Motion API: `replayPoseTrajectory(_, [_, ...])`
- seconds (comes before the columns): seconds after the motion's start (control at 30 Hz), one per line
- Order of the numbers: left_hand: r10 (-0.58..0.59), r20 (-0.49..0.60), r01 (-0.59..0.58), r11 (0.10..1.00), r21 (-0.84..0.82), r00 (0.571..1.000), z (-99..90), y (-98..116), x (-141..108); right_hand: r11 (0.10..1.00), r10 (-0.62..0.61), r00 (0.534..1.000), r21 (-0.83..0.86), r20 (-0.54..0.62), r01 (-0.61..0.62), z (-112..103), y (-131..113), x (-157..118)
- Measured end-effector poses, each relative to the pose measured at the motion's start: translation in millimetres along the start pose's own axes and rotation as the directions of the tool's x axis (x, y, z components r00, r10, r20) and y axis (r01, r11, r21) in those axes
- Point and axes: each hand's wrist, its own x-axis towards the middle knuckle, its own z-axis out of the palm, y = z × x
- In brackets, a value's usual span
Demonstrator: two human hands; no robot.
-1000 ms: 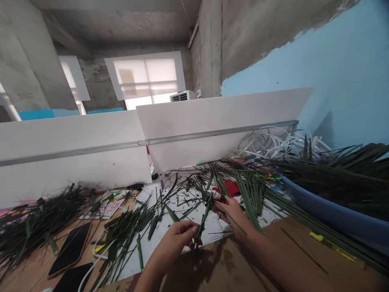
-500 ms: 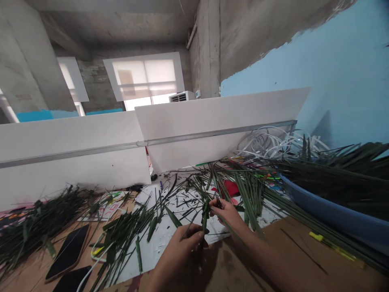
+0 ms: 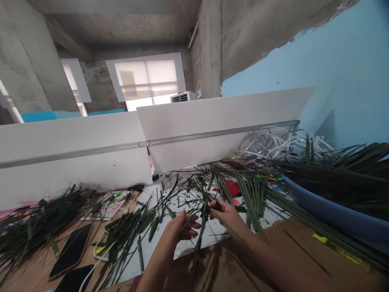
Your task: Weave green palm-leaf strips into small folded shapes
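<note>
A folded piece of long green leaf (image 3: 204, 211) hangs in front of me, its knotted top upright and a long tail running down over the cardboard. My right hand (image 3: 226, 217) is closed at its right side, fingertips pinching the leaf; a narrow loose strip crosses the wrist. A small dark item shows by those fingers, too blurred to name. Left of the leaf, my left hand (image 3: 180, 228) has its fingers apart and slightly curled, close to a thin strip but with no clear grip on it. Cut leaf scraps (image 3: 187, 200) litter the white surface behind.
Leaf bundles (image 3: 252, 194) lie behind my right hand, near a red item (image 3: 232, 189). A blue basin (image 3: 328, 209) full of leaves stands right, with a yellow cutter (image 3: 340, 251) before it. Two phones (image 3: 71, 251) and leaf piles (image 3: 127, 227) are left. White panels (image 3: 197, 150) close the back.
My left hand has let go of the lower leaf and moved up and left, its fingers spreading. The leaf's tail now shows fully. My right hand stays at the leaf.
</note>
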Motion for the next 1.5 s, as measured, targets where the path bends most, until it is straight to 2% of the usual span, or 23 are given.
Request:
replayPoseTrajectory(0.13, [0.058,0.103,-0.061,0.998,0.025,0.993,14.9,-4,-5,1.0,-0.016,1.0,0.002,0.013,0.016,3,-1,-2])
replayPoseTrajectory(0.3, [0.117,0.1,-0.121,0.992,0.044,0.988,26.7,-3,-15,1.0,-0.015,1.0,-0.001,0.017,0.015,3,-10,-6])
replayPoseTrajectory(0.73, [0.144,0.035,-0.146,0.985,0.09,0.989,26.2,-2,-14,0.999,-0.039,0.998,-0.006,0.039,0.04,6,-18,-12])
replayPoseTrajectory(1.03, [0.187,0.089,-0.184,0.982,-0.045,0.978,33.8,2,-21,0.996,-0.093,0.993,0.024,0.08,0.091,5,-18,-16])
replayPoseTrajectory(1.2, [0.178,0.085,-0.17,0.981,-0.09,0.98,30.3,1,-18,0.991,-0.133,0.989,0.036,0.056,0.132,3,-15,-17])
replayPoseTrajectory(1.5, [0.157,0.069,-0.156,0.987,-0.029,0.985,27.6,0,-15,0.997,-0.079,0.996,0.009,0.045,0.079,4,-21,-15])
